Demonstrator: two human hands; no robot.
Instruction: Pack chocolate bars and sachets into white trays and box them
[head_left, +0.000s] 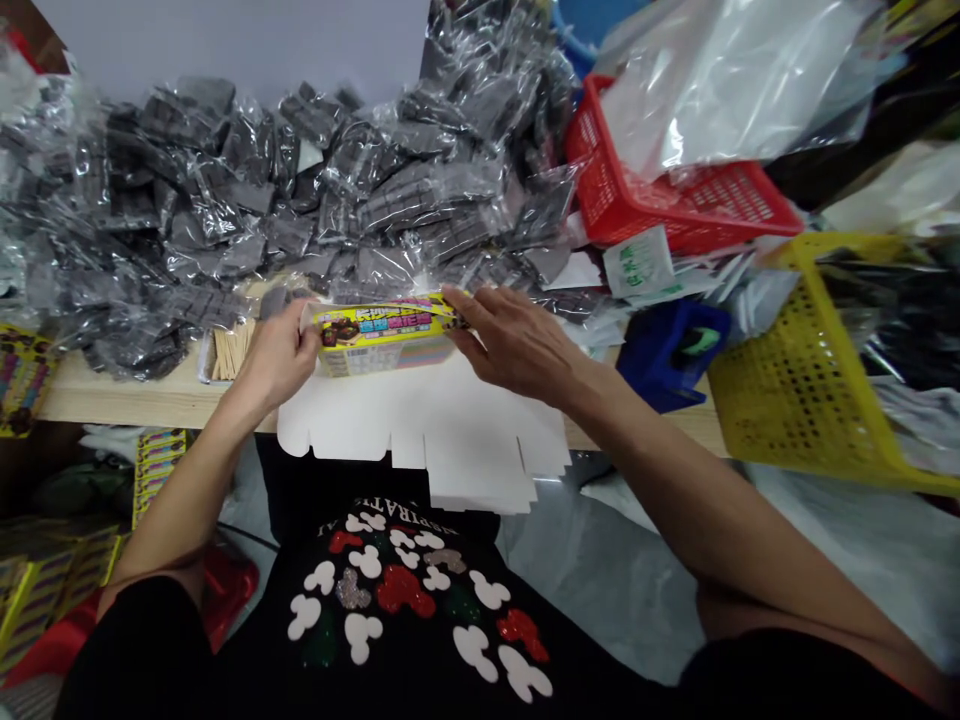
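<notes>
You're handling the carton now: L hand [277,355] closed on the yellow printed carton [382,335] above the white flat card blanks [420,430] on the desk [150,395], R hand [517,340] prob. gripping its far end, so next move needs both steady.

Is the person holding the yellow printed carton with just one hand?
No, the left hand and the right hand are both on the yellow printed carton, one at each end.
</notes>
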